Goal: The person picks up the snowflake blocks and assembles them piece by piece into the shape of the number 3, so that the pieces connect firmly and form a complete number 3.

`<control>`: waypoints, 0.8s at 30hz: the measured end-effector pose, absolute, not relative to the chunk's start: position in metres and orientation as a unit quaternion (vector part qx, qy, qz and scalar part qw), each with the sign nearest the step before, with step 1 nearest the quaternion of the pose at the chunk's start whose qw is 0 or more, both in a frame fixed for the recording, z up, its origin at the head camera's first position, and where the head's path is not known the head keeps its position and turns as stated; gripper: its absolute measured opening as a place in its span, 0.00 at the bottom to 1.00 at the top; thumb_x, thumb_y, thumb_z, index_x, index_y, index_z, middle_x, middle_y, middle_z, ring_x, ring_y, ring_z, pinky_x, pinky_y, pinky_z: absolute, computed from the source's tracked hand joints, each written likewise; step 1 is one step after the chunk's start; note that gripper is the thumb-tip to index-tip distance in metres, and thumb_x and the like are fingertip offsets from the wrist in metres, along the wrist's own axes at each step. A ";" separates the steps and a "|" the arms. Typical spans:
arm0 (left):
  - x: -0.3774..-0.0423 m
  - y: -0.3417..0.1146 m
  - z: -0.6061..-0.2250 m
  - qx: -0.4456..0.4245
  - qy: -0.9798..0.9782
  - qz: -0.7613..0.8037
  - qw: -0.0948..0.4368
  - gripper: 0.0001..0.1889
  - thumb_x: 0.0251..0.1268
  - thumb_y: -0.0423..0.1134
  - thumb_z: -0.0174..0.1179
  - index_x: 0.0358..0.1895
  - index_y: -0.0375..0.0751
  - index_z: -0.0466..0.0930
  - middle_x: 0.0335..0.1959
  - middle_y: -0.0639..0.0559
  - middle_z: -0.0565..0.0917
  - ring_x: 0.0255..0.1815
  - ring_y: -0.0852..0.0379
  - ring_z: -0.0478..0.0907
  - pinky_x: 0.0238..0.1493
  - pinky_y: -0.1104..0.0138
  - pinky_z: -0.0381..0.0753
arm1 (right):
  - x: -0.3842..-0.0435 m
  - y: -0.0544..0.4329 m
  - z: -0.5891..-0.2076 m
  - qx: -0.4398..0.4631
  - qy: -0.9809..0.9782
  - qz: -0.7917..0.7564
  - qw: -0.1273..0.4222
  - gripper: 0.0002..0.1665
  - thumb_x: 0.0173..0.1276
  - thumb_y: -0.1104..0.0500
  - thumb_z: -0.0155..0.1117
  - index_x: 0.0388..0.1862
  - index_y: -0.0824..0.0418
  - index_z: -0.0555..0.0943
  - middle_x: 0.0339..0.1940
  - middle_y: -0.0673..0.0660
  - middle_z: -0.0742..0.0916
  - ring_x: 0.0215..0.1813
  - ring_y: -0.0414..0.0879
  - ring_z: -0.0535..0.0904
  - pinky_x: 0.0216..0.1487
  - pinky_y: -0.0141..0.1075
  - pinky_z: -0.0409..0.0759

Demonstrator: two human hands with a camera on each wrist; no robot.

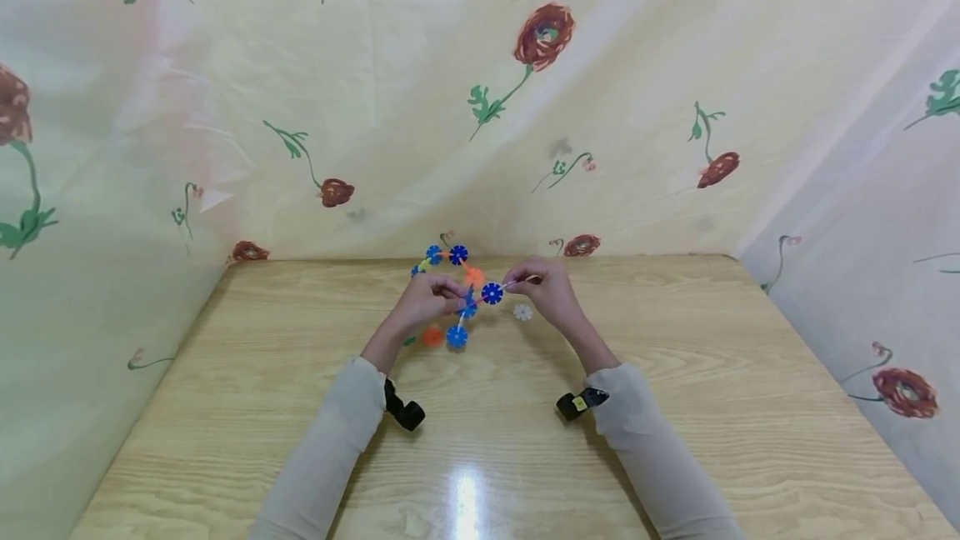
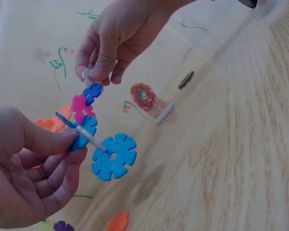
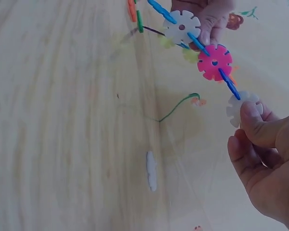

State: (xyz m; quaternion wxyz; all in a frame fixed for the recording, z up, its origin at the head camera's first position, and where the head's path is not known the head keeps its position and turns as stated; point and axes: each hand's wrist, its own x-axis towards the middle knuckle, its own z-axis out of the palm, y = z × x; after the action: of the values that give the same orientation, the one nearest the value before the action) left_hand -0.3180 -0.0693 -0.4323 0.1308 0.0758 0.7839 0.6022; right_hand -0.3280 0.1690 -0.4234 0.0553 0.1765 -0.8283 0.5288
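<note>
A chain of notched plastic discs, slotted edge to edge, stretches between the two hands. My left hand (image 1: 422,302) pinches a light blue disc (image 2: 90,129) between thumb and fingers. From that one, a white disc (image 3: 182,27) joins it to another light blue disc (image 2: 113,157) hanging lower. Toward the right come a pink disc (image 3: 215,62) and a dark blue disc (image 1: 492,293). At this end, a white disc (image 3: 235,111) is pinched by thumb and fingertips of my right hand (image 1: 549,294), and it meets the dark blue disc's edge.
Beyond the left hand, blue discs (image 1: 458,255) and an orange disc (image 1: 473,277) curve toward the back edge. A loose white disc (image 1: 522,312) lies under the right hand. Another orange disc (image 1: 432,337) and a green piece (image 1: 408,341) are near the left hand. Flowered cloth (image 1: 420,107) rises behind the wooden table (image 1: 480,415).
</note>
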 end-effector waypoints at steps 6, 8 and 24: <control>-0.316 -0.069 -0.434 0.071 0.792 0.595 0.117 0.06 0.67 0.25 0.64 0.44 0.31 0.86 0.43 0.37 0.86 0.39 0.49 0.85 0.51 0.54 0.88 | -0.324 0.164 -0.425 0.173 -0.819 0.541 0.080 0.03 0.62 0.74 0.71 0.33 0.70 0.88 0.37 0.66 0.88 0.36 0.41 0.83 0.37 0.26 0.83; -0.314 -0.068 -0.433 0.071 0.793 0.594 0.115 0.07 0.67 0.25 0.64 0.44 0.31 0.87 0.43 0.38 0.87 0.39 0.49 0.85 0.51 0.54 0.88 | -0.323 0.163 -0.424 0.171 -0.819 0.540 0.091 0.04 0.61 0.75 0.71 0.31 0.68 0.88 0.36 0.65 0.88 0.35 0.39 0.82 0.37 0.25 0.83; -0.315 -0.067 -0.427 0.061 0.792 0.597 0.112 0.06 0.66 0.28 0.66 0.44 0.34 0.88 0.38 0.42 0.87 0.44 0.40 0.86 0.51 0.52 0.88 | -0.324 0.160 -0.423 0.150 -0.822 0.539 0.107 0.02 0.63 0.73 0.71 0.33 0.69 0.88 0.37 0.65 0.88 0.37 0.40 0.83 0.39 0.23 0.83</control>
State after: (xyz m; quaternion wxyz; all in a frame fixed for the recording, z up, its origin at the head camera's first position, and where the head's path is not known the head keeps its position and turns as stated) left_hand -0.3149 -0.0669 -0.4270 0.1123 0.0614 0.7921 0.5968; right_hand -0.3245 0.1596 -0.4230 0.1073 0.1502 -0.8219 0.5389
